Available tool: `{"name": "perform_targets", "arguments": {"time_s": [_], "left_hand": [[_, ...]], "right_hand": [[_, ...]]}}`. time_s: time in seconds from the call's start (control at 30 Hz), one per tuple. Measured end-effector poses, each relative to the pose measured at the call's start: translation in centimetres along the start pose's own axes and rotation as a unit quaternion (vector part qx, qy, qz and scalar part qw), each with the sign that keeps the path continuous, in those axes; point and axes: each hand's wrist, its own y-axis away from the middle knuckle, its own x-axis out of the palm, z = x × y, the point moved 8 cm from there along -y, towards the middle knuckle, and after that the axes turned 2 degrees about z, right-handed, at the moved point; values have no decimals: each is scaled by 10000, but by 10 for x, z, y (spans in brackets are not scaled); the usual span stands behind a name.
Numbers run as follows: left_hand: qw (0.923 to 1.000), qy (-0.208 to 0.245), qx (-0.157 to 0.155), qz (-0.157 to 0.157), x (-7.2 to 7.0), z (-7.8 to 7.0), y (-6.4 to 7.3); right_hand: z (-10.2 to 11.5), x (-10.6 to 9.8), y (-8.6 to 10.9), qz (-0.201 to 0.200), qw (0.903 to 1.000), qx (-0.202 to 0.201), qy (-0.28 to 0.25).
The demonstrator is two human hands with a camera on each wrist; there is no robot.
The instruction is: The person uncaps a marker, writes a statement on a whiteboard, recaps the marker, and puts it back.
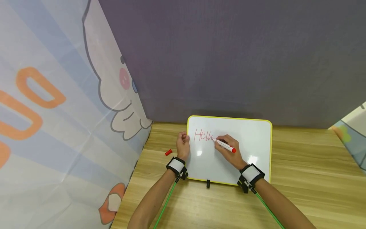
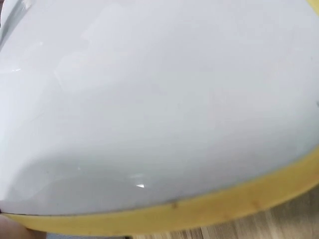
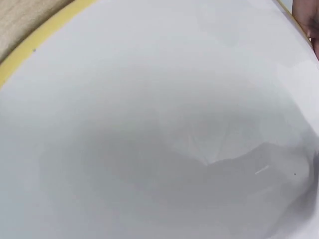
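A yellow-edged whiteboard [image 1: 240, 133] lies on the wooden table, with red handwriting [image 1: 203, 135] reading "Hell" and a further stroke at its upper left. My right hand [image 1: 230, 152] holds a white marker [image 1: 225, 145] with a red end, its tip touching the board at the end of the writing. At the board's left edge, my left hand [image 1: 183, 146] grips the rim with curled fingers. Both wrist views are mostly filled by the board's white surface [image 2: 164, 99]. The marker is out of sight in the right wrist view, where a hand [image 3: 305, 20] shows at the upper right.
A red marker cap [image 1: 168, 152] lies on the table [image 1: 300, 165] left of the board. At the board's lower edge sits a small black piece [image 1: 208, 183]. A grey wall [image 1: 228, 57] rises behind, and a printed cartoon sheet [image 1: 71, 127] hangs at the left.
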Motion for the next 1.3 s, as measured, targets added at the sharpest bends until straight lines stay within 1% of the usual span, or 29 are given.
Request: {"name": "perform_targets", "arguments": {"time_s": [0.17,0.23,0.37,0.47,0.63,0.8,0.9,1.07,1.3], "left_hand": [[9999,-39,-34,-118,1,26,-7],[9999,-78,-63,-129,1,29,-7],[9999,-72,-100,-80,2,29,-5],[9999,-57,-96,-54,4,30,-6],[9998,79,-175,26,3,31,-7],[9998,21,-179,-66,-1,30,-8],[9997,3,-180,-135,-4,33,-8],[9997,63,-208,-132,-4,36,-9],[9999,9,-109,-128,-2,34,-9]], "right_hand": [[-1,-2,-5,-231,9996,-78,156],[0,-1,-6,-278,9994,-78,216],[6,0,-6,-216,9995,-101,184],[6,-4,-4,-201,9997,-101,116],[-9,-16,3,-393,9990,-136,152],[-22,-28,4,-496,9982,-296,173],[-26,-30,3,-464,9983,-312,161],[-29,-30,1,-398,9986,-330,107],[-30,-29,0,-335,9985,-396,184]]}}
